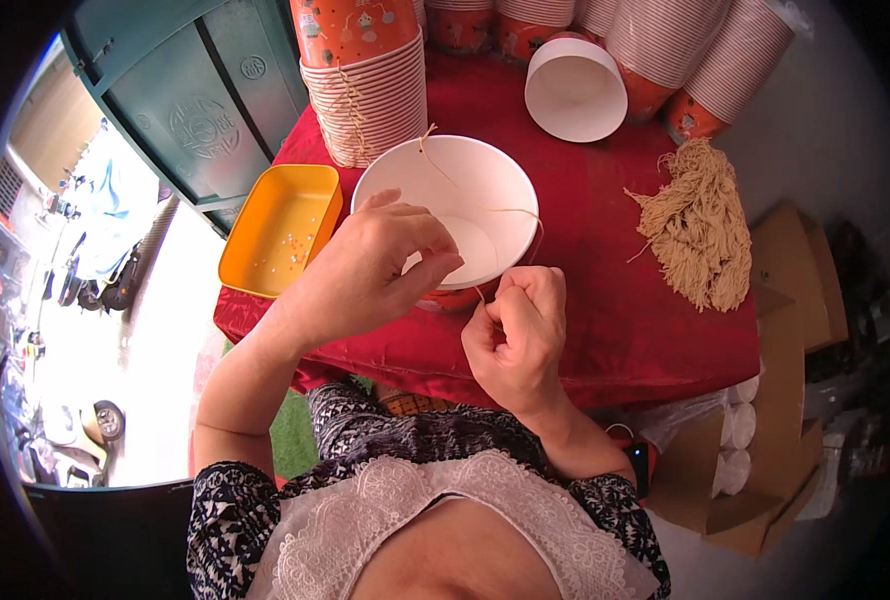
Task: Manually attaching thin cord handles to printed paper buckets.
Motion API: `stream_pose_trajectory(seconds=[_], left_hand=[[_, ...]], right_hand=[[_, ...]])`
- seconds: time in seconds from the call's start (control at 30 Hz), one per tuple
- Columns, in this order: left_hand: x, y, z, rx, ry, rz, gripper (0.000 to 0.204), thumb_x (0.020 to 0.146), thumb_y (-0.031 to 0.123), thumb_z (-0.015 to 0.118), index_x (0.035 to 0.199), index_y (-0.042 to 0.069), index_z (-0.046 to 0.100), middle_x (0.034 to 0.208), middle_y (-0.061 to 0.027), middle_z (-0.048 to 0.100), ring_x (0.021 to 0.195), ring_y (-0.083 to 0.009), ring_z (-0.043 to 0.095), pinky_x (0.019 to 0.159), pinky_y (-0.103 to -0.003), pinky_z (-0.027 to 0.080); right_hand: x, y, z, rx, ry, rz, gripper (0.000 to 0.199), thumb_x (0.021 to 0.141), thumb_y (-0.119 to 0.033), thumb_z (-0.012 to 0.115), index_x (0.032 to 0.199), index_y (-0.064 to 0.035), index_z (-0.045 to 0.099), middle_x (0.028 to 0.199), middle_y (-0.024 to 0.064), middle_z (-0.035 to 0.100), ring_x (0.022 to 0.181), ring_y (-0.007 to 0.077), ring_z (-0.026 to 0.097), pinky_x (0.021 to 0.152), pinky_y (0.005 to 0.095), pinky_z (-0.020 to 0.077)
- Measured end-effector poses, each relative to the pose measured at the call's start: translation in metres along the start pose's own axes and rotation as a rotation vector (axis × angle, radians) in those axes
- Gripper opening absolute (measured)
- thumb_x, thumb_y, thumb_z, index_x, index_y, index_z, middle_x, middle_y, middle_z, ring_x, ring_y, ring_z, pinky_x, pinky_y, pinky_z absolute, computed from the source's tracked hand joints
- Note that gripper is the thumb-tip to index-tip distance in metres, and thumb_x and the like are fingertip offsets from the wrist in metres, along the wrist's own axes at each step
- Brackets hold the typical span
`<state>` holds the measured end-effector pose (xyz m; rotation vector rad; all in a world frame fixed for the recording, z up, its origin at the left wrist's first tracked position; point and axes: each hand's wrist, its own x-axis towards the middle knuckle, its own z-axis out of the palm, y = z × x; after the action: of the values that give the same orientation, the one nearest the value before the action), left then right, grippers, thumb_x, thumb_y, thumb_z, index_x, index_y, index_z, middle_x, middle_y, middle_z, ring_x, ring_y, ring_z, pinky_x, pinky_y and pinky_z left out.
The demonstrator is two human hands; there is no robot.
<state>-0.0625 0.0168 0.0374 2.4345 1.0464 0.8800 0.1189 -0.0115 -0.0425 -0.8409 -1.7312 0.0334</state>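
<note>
A white paper bucket [445,160] with an orange outside stands near the table's front edge, its mouth up. One piece of beige cord [427,140] hangs over its far rim; another cord [515,210] crosses the right rim. My left hand [385,255] hovers over the bucket's near left side, thumb and forefinger drawn together; whether anything thin is between them I cannot make out. Just off the near right rim, my right hand [520,335] is closed in a fist, gripping a cord whose short stretch shows beside the rim.
Left of the bucket sits a yellow tray [265,235] with small pale beads. Behind it rises a stack of orange-and-white paper buckets [365,100]. A loose bucket [577,95] lies tipped, near more stacks. A beige cord bundle [705,225] lies right; cardboard boxes [765,420] stand below.
</note>
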Motion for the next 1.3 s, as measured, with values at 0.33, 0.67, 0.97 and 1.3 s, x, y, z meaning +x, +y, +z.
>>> stream_pose_trajectory(seconds=[0.33, 0.67, 0.97, 1.3], left_hand=[[0.006, -0.002, -0.001, -0.006, -0.146, -0.040, 0.014, 0.084, 0.006, 0.061, 0.096, -0.001, 0.066, 0.089, -0.0132, 0.066, 0.089, -0.0292, 0.060, 0.082, -0.038, 0.046], [0.022, -0.001, -0.007, -0.025, -0.361, -0.035, 0.021, 0.086, 0.008, 0.060, 0.105, 0.001, 0.067, 0.092, -0.0152, 0.067, 0.092, -0.0311, 0.060, 0.084, -0.040, 0.046], [0.028, -0.010, 0.002, -0.124, -0.403, 0.008, 0.015, 0.084, 0.009, 0.057, 0.086, -0.002, 0.067, 0.074, -0.0192, 0.065, 0.071, -0.0342, 0.064, 0.067, -0.039, 0.049], [0.011, -0.003, 0.007, -0.027, -0.330, -0.011, 0.009, 0.084, 0.009, 0.061, 0.083, 0.000, 0.060, 0.077, -0.0151, 0.063, 0.073, -0.0306, 0.062, 0.066, -0.038, 0.048]], right_hand=[[0.000, -0.002, 0.000, -0.065, -0.022, -0.038, 0.020, 0.062, 0.010, 0.063, 0.075, -0.0003, 0.052, 0.086, 0.0108, 0.048, 0.075, 0.0280, 0.047, 0.064, 0.0390, 0.0405], [0.001, -0.005, 0.000, -0.164, -0.010, -0.064, 0.022, 0.066, 0.005, 0.072, 0.078, -0.0017, 0.055, 0.091, 0.0101, 0.052, 0.081, 0.0276, 0.049, 0.069, 0.0381, 0.0424], [0.001, -0.003, -0.002, -0.184, 0.040, -0.078, 0.018, 0.073, 0.002, 0.073, 0.082, -0.0026, 0.058, 0.087, 0.0098, 0.055, 0.073, 0.0251, 0.054, 0.061, 0.0359, 0.0449], [0.021, 0.016, -0.051, 0.377, -0.330, 0.645, 0.025, 0.094, -0.016, 0.060, 0.077, 0.0022, 0.059, 0.057, 0.0009, 0.054, 0.052, 0.0052, 0.048, 0.046, 0.0248, 0.0386]])
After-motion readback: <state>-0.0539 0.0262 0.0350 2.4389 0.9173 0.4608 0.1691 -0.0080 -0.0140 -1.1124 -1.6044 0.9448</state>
